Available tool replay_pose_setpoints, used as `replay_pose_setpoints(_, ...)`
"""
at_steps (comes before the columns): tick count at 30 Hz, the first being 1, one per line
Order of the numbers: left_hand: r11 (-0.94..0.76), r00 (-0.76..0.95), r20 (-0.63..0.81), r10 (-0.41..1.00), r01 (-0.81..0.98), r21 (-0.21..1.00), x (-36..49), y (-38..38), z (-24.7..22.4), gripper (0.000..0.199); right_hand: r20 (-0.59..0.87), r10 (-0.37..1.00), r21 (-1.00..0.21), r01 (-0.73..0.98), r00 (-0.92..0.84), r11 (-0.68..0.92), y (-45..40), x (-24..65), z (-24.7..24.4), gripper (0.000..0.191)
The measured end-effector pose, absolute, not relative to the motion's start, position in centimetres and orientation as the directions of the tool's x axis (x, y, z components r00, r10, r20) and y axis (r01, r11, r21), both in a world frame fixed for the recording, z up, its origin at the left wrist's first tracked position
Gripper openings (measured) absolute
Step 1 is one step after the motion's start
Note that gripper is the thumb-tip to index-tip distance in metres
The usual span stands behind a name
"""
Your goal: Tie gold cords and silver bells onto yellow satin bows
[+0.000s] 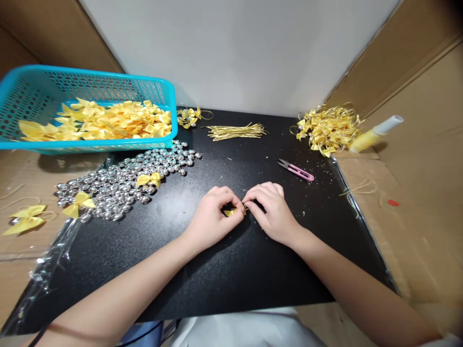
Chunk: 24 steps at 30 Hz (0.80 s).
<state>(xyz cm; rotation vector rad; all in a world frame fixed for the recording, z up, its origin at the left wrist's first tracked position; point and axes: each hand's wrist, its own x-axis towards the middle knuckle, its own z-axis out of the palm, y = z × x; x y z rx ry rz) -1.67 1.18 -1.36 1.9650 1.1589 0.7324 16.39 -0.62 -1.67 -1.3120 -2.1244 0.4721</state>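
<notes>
Near the middle of the black table (173, 270), my left hand (216, 212) pinches a yellow ribbon bow (229, 212), most of it hidden by the fingers. Close against it, my right hand (269, 208) has thumb and forefinger pinched on a thin gold cord (245, 207) at the bow. The fingertips of both hands almost meet. Beyond them lies a bundle of gold cord pieces (237, 131). Pink-handled thread snips (296, 170) rest past my right hand. Left of my left hand spread many shiny silver beads (119, 178), with yellow bows (149, 180) among them.
A turquoise basket (172, 111) of yellow bows stands at back left. Corded bows are piled (325, 127) at back right, beside a white-and-yellow tube (376, 134). A small cluster of bows (190, 116) sits by the basket. Cardboard (415, 96) and a pale wall (238, 53) enclose the table.
</notes>
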Motion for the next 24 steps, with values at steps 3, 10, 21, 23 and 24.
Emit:
replay_pose_setpoints(3,-0.320,0.448,0.087,0.890,0.477,0.819,-1.83,1.28,-1.42,0.010,0.330,0.876,-0.548,0.684,-0.353,0.482,-0.58,16.50,-1.91,0.014)
replay_pose_setpoints(10,-0.293,0.481,0.043,0.876,0.457,0.840,-2.09,1.49,-1.20,0.013,0.369,0.856,-0.526,0.678,-0.361,0.513,-0.55,16.56,-1.89,0.016)
replay_pose_setpoints(21,-0.282,0.434,0.077,0.898,0.432,0.856,-1.97,1.45,-1.10,0.011,0.263,0.950,-0.793,0.522,-0.168,0.312,-0.73,16.39,-2.07,0.019)
replay_pose_setpoints(23,-0.285,0.434,0.076,0.898,0.439,0.852,-1.98,1.45,-1.16,0.010,0.261,0.955,-0.805,0.513,-0.143,0.297,-0.69,16.31,-2.18,0.015)
replay_pose_setpoints(24,-0.286,0.436,0.075,0.897,0.443,0.850,-1.99,1.45,-1.19,0.010,0.270,0.953,-0.798,0.522,-0.137,0.301,-0.68,16.29,-2.19,0.013)
